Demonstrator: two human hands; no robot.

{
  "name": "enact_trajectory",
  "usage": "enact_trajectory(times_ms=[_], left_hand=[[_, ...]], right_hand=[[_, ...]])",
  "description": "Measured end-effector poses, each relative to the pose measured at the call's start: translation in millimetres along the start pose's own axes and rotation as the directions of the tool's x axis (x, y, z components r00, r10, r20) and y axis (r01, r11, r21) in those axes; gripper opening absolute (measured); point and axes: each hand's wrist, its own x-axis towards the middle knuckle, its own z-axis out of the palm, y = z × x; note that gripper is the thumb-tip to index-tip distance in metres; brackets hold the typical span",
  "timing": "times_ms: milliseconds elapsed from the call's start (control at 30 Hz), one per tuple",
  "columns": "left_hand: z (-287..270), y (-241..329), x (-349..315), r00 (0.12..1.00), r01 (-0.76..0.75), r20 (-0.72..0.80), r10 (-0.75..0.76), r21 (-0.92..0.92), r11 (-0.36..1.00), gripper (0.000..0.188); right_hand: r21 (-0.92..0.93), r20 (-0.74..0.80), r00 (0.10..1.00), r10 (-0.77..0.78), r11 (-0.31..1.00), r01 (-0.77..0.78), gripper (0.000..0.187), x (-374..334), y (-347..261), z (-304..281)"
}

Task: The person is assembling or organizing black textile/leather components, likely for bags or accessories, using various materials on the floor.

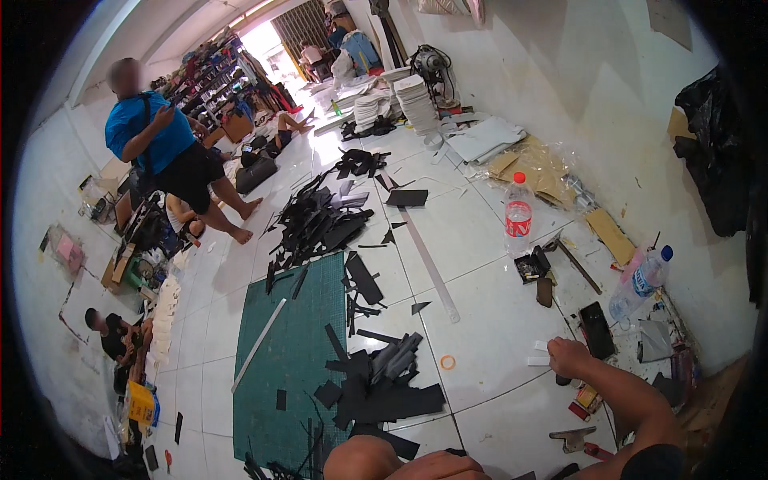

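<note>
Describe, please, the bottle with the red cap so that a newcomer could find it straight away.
Start from the green cutting mat on the tiled floor and look right, past the long metal ruler, toward the wall. The bottle stands upright there, clear plastic with a red cap and red label. The other bottle, nearer the right hand, lies tilted and has a blue cap.

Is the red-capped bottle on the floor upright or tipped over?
Upright: the red-capped bottle stands on its base on the tiled floor, cap on top.

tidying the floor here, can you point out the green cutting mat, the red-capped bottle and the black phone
green cutting mat (292, 360), head view, bare middle of the mat
red-capped bottle (518, 210), head view, on its label
black phone (597, 330), head view, middle of its dark face
</note>
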Motion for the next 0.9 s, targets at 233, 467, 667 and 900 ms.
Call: enact_trajectory(times_ms=[233,467,667,900], left_hand=[[-1,1,2,1.000,-0.019,-0.008,0.019,-0.002,1.000,0.018],[-1,3,4,1.000,-0.020,-0.023,0.020,-0.010,1.000,0.018],[-1,2,3,1.000,-0.001,0.001,0.001,-0.019,1.000,0.018],[0,2,1,1.000,-0.002,-0.008,0.002,0.001,1.000,0.019]], right_hand=[[0.007,0.027,0.999,0.025,1.000,-0.025,0.027,0,-7,-10],[0.003,-0.023,1.000,-0.020,1.000,0.020,0.028,0,-6,-8],[-0.021,-0.070,0.995,-0.077,0.997,0.076,0.027,0,2,-1],[-0.055,-0.074,0.992,-0.105,0.993,0.101,0.024,1,-2,-5]])
